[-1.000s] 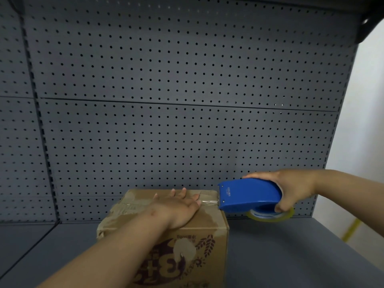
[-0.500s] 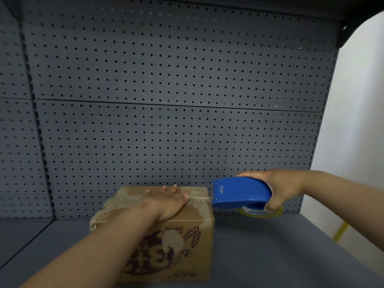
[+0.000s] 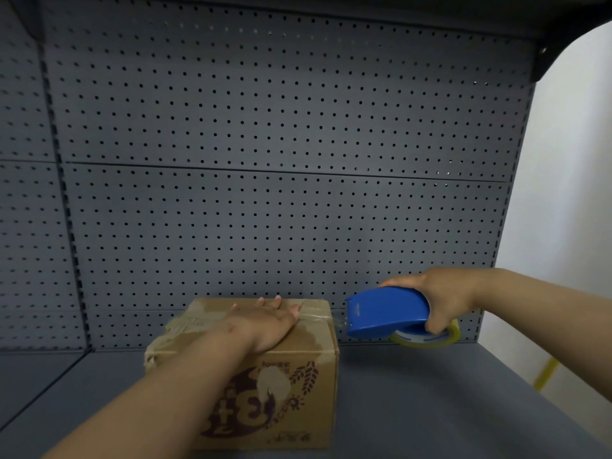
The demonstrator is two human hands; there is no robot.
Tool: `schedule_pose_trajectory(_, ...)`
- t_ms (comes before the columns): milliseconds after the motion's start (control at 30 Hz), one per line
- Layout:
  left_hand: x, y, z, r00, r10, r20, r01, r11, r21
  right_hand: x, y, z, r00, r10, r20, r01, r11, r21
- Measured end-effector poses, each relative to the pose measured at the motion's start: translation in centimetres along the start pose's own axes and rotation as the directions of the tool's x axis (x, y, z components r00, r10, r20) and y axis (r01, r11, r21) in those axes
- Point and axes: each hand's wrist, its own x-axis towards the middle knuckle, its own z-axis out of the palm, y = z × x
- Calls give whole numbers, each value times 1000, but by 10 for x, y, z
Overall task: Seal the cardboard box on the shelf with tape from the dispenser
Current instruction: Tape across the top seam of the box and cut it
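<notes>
Dispenser (image 3: 387,313) now clear of box (image 3: 265,385) edge, right fingers (image 3: 433,323) wrapped round it; left fingers (image 3: 278,306) spread flat atop box

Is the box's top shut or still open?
Shut. The box has its flaps lying flat under the left hand, with tape running across the top toward the dispenser.

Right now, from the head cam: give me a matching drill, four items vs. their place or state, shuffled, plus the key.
Items:
1. left hand
2. right hand
3. tape dispenser
4. cardboard box

States:
A. standing on the grey shelf
B. held in the air just past the box's right edge
C. pressed flat on the box top
D. wrapped round the blue handle

Pairs: 1-C, 2-D, 3-B, 4-A
</notes>
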Motion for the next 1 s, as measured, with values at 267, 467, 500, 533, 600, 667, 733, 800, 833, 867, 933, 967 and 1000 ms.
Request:
schedule_pose_trajectory(267, -3, 1, -1, 1000, 19, 0, -19, 999, 27, 10, -43, 0, 995, 98, -19, -99, 947, -305)
schedule_pose_trajectory(467, -2, 2, -1, 999, 28, -27, -26, 997, 69, 25, -36, 23, 961, 214, -174, -265, 891, -370)
schedule_pose_trajectory(500, -2, 2, -1, 999, 29, -39, -26, 995, 92, 25, -33, 22, 951, 228, -206, -287, 901, -325)
schedule_pose_trajectory(533, -2, 3, -2, 998, 31, -58, -23, 992, 124, 24, -31, 20, 940, 232, -250, -300, 912, -280)
schedule_pose_trajectory(600, -2, 4, -6, 996, 28, -87, -10, 981, 192, 23, -29, 18, 910, 218, -354, -298, 935, -191)
schedule_pose_trajectory(667, -2, 8, -11, 996, 22, -84, -8, 986, 168, 21, -25, 14, 867, 213, -451, -293, 949, -114)
schedule_pose_trajectory(733, -4, 18, -17, 993, 58, -102, -51, 996, 70, 19, -22, 9, 826, 221, -519, -286, 957, -47)
schedule_pose_trajectory(800, -8, 37, -20, 979, 144, -142, -144, 990, 16, 18, -23, 3, 801, 235, -551, -286, 958, -7)
schedule_pose_trajectory(833, -9, 47, -19, 973, 183, -141, -184, 983, 7, 18, -23, 1, 794, 239, -559, -286, 958, 3)
schedule_pose_trajectory(867, -9, 55, -16, 971, 205, -123, -205, 979, 8, 17, -23, -2, 788, 241, -567, -285, 958, 12)
schedule_pose_trajectory(933, -4, 66, -8, 978, 195, -71, -194, 981, 18, 17, -24, -5, 778, 247, -578, -281, 959, 32)
schedule_pose_trajectory(967, 0, 68, -3, 982, 179, -54, -178, 984, 19, 17, -25, -6, 776, 245, -581, -275, 961, 37)
schedule_pose_trajectory(1000, 3, 69, 0, 985, 166, -45, -166, 986, 21, 19, -25, -6, 776, 243, -582, -270, 962, 42)
